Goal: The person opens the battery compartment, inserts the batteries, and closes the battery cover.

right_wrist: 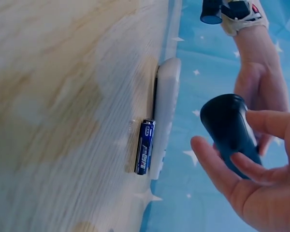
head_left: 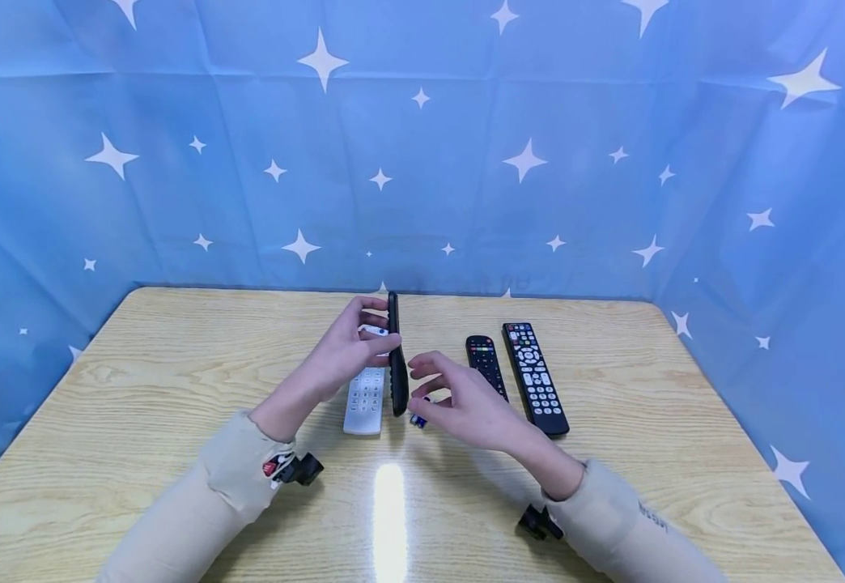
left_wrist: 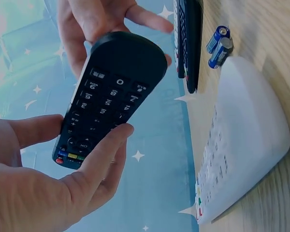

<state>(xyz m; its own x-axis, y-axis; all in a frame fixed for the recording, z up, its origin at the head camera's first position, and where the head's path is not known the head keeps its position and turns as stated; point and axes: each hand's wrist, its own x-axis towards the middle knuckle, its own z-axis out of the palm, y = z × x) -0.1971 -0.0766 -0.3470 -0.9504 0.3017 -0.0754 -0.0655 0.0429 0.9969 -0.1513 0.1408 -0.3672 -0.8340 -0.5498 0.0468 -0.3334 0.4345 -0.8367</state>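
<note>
My left hand [head_left: 346, 350] holds a black remote control [head_left: 398, 374] on its edge above the table, thumb on one side and fingers on the other. Its button face [left_wrist: 111, 94] shows in the left wrist view. Just to the right, my right hand [head_left: 469, 405] has its fingers spread and slightly bent around the near end of the remote. Whether a fingertip touches it, I cannot tell. Beneath lie two blue-and-silver batteries [left_wrist: 219, 46], partly hidden by the right hand in the head view. A white remote control [head_left: 363, 409] lies flat under the left hand.
Right of the hands, a smaller black remote control [head_left: 486, 363] and a longer black one with white buttons [head_left: 537, 380] lie on the wooden table [head_left: 197, 356]. A blue curtain with white stars [head_left: 422, 170] stands behind the table's far edge.
</note>
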